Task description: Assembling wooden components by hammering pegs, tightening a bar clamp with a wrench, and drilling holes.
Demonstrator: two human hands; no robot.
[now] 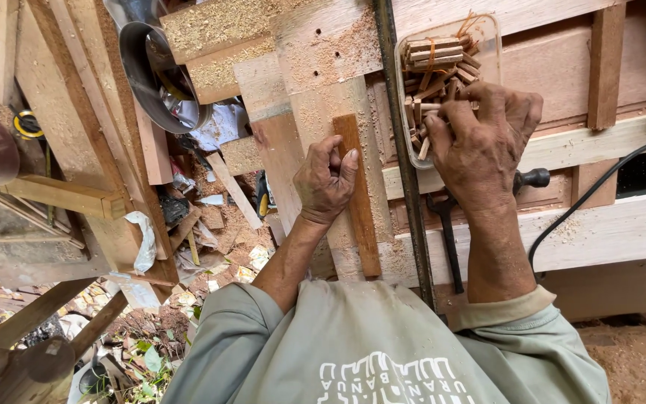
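The strip [358,196], a narrow reddish-brown slat, lies lengthwise on the sawdusted counter [323,67], just left of the dark metal bar [404,157]. The left hand [325,182] rests on its upper part, thumb pressed on the wood, fingers curled shut. The right hand [480,142] reaches into the clear tub [487,30] of small cut blocks [435,63], its grip closed around several. Judging by the heap, many blocks are already cut, some tied in a bundle; the strip is whole. A steel bowl [151,75] sits well left.
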